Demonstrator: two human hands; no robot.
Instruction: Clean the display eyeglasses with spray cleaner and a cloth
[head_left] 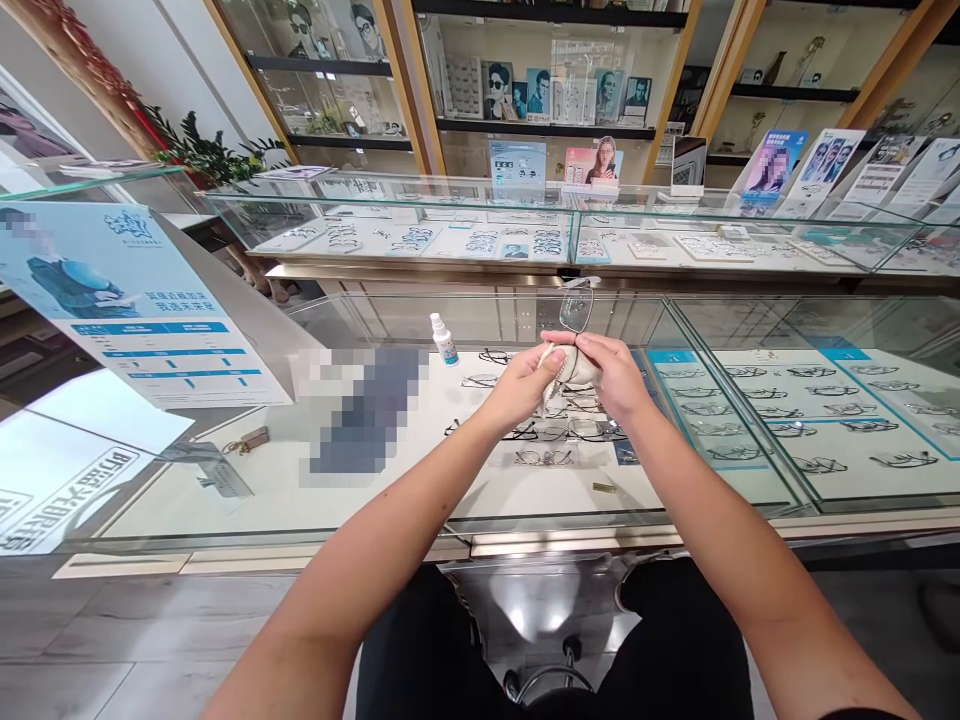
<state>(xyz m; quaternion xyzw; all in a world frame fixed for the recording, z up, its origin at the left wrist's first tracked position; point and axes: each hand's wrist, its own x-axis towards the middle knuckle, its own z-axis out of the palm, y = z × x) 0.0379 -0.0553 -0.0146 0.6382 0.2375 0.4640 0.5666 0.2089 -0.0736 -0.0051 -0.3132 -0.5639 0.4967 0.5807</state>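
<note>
Both of my hands meet over the glass counter, around a pair of eyeglasses (577,308) and a pale cleaning cloth (559,372). One lens of the eyeglasses stands up above my fingers; the rest is hidden by the cloth and hands. My left hand (527,382) is closed, pinching the cloth between thumb and fingers. Also closed, my right hand (613,378) grips the eyeglasses from the right, its fingers against the cloth. A small white spray bottle (445,342) stands upright on the counter to the left of my hands.
Rows of spectacle frames (544,458) lie in the display case below. A slanted sign (142,310) stands at the left, near a keyring (249,440). Behind runs another glass showcase (450,215), with brochures (772,165) on top. The counter's front edge (360,543) lies before my knees.
</note>
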